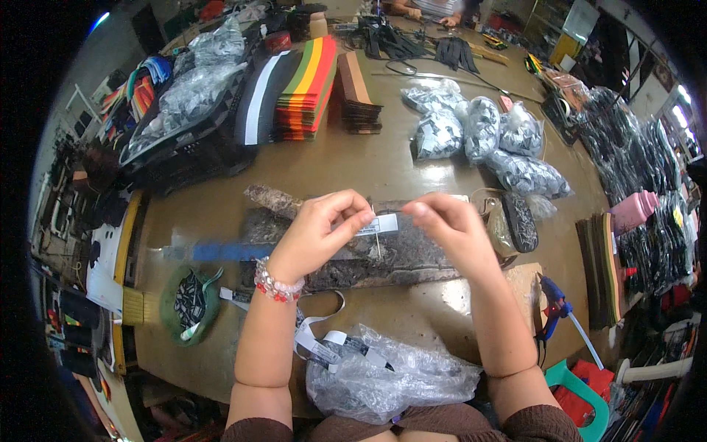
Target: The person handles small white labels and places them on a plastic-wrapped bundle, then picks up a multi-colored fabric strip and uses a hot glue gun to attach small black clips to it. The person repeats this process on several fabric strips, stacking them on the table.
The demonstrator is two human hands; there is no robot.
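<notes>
Over a dark, worn slab on the table, my two hands are raised close together. The fingers of my left hand are pinched at the edge of a small white label. A thin pale strand hangs down by the label. My right hand is just right of it, thumb and forefinger brought together; whatever is between them is too small to make out. A clear plastic bag lies near my body, with a white label strip at its left end.
A green bowl of small dark pieces stands left, near a blue strip. Striped strap stacks and a black crate are at the far left. Filled bags lie far right; a blue glue gun is nearer. Another person's hand shows at the back.
</notes>
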